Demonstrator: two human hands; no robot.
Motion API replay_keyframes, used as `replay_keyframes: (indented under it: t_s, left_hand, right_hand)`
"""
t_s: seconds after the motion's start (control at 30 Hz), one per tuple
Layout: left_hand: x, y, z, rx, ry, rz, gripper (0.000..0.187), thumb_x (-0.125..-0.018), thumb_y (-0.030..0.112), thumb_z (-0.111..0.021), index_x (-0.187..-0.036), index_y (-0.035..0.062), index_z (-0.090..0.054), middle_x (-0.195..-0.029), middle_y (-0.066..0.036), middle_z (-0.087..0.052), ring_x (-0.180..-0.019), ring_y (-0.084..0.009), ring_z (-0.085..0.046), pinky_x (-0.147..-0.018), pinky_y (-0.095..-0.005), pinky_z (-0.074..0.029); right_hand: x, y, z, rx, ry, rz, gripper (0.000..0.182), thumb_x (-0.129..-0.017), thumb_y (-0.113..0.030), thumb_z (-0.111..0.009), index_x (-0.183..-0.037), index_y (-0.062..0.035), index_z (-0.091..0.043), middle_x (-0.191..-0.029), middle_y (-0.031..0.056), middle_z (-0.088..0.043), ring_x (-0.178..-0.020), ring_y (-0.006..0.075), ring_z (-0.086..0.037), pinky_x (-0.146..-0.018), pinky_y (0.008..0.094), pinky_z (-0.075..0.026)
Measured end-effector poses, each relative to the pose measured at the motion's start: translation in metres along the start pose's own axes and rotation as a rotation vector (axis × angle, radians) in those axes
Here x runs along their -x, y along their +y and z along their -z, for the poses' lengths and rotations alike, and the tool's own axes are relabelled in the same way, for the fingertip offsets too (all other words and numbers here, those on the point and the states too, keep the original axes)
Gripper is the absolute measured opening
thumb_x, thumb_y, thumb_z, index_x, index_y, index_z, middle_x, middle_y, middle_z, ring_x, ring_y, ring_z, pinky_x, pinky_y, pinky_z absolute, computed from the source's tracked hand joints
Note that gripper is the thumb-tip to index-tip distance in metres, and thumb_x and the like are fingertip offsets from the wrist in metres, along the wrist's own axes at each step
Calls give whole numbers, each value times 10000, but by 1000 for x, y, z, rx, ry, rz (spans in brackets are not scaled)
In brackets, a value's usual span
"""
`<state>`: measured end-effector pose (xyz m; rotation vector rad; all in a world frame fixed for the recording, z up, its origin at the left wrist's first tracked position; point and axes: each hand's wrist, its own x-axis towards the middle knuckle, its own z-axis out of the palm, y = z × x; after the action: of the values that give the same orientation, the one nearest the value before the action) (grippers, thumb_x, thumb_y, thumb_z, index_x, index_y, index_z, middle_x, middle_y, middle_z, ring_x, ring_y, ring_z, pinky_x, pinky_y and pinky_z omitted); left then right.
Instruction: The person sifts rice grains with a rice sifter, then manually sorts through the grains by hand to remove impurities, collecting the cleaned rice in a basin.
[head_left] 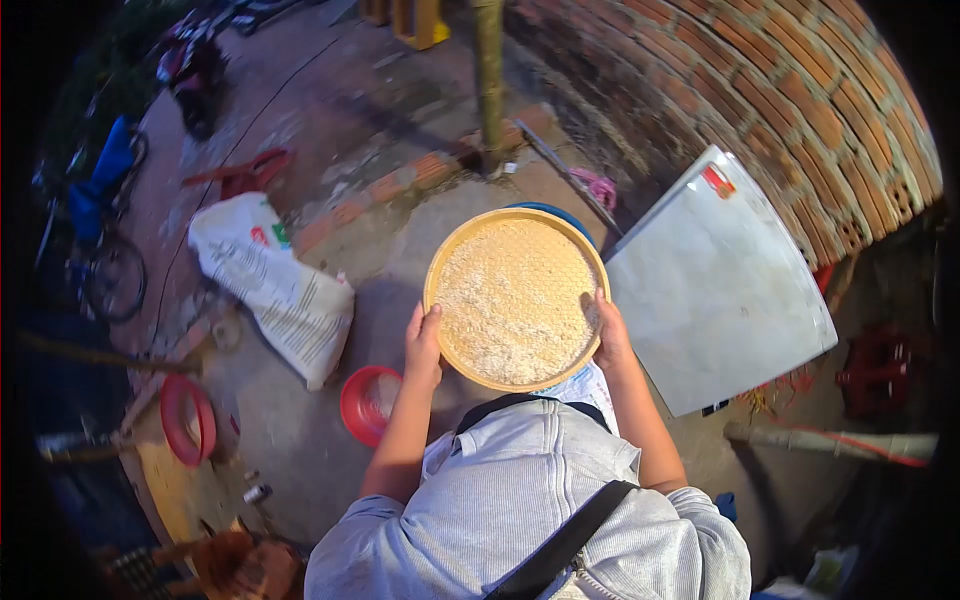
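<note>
A round, yellowish sieve tray (433, 277) is held out in front of my body. Pale grains (515, 345), which look like rice, cover its mesh, thicker toward the near side. My left hand (424, 345) grips the left rim, with the thumb up along the edge. On the right rim my right hand (611, 332) is closed, its thumb over the edge above the grains. The fingers beneath the tray are hidden. Behind the far rim shows the edge of a blue round container (560, 214), mostly covered by the tray.
A white sack (285, 285) lies left, near a red basin (362, 425) and another red basin (188, 420). To the right, a grey metal-topped table (720, 300) stands by a brick wall (790, 90). A post (489, 90) rises ahead; a motorbike (190, 70) is farther left.
</note>
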<state>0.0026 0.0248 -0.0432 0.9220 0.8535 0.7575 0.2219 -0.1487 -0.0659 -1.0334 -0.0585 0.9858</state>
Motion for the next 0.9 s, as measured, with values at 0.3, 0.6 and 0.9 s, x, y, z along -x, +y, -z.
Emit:
replay_keyframes:
  t_s: [0.3,0.6,0.9]
  left_hand:
    - [-16,-5,-122,-766,-457,-542,575,-928,213,-480,-1402,3,-234,-1421,-197,-283,-1313,-313,-279,-1062,-377,-254]
    - [23,-36,-211,-1417,-906,-865,641,-917,354,-451,-1396,-17,-241,-1453,-279,-149,-1355,-446,-92,-1106,-464,-117]
    - [67,-68,-214,-1080,-1347,-960,452,-833,134,-555,-1239,-47,-474,-1346,-212,-410,-1276,-351,-353,-1047,-372,-320]
  right_hand:
    - [70,-43,67,-298,170,320,402,-953,-306,-426,-1192,12,-481,-1122,144,-585,-992,237,-600,-851,364,-504]
    - [100,-46,95,-447,265,524,408,-963,-304,-386,-1205,13,-474,-1134,151,-580,-1028,251,-580,-900,381,-472]
    - [89,-34,101,-609,318,463,404,-965,-296,-370,-1223,2,-460,-1188,149,-551,-1074,262,-550,-934,388,-436]
